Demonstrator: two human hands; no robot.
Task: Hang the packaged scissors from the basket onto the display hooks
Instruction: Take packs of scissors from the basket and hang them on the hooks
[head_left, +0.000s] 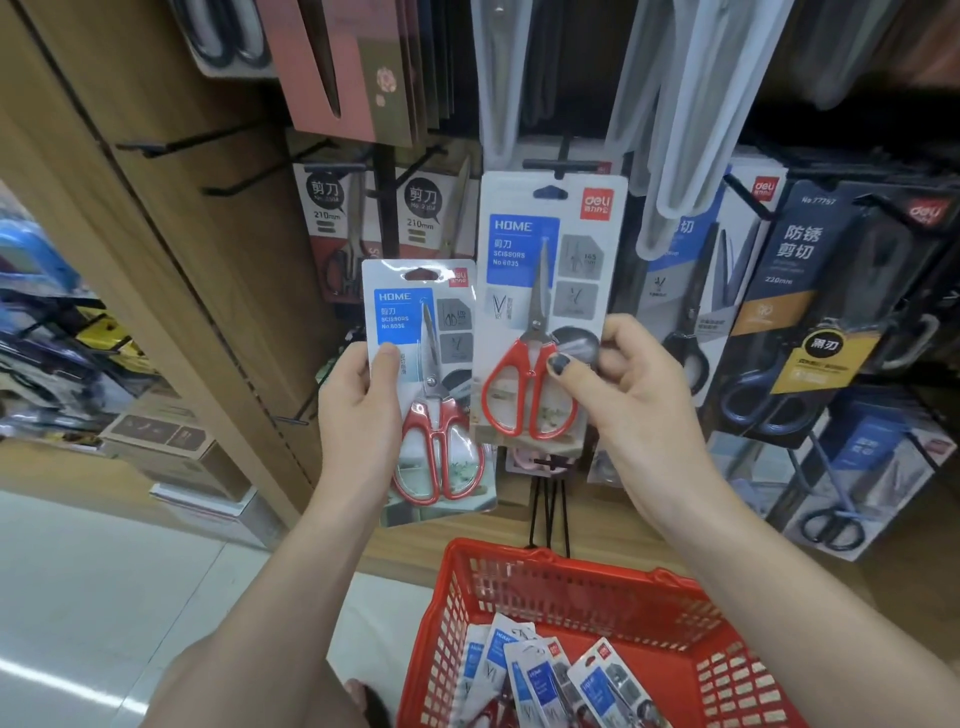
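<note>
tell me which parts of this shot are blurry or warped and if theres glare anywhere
Head view: the two held scissors packs, left and right, are the sharpest parts, with mild sheen on their plastic; the aisle at the far left is smeared and blurred; the wooden shelf post leans from wide-angle distortion; the floor is washed out with bright streaks; the red basket is fairly clear.

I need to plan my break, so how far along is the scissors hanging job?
Midway at best. The right hand holds one red-handled pack up at a display hook; whether it is seated is unclear. The left hand grips a second pack, waiting. Several more packs lie in the red basket. Earlier hangings cannot be confirmed.
</note>
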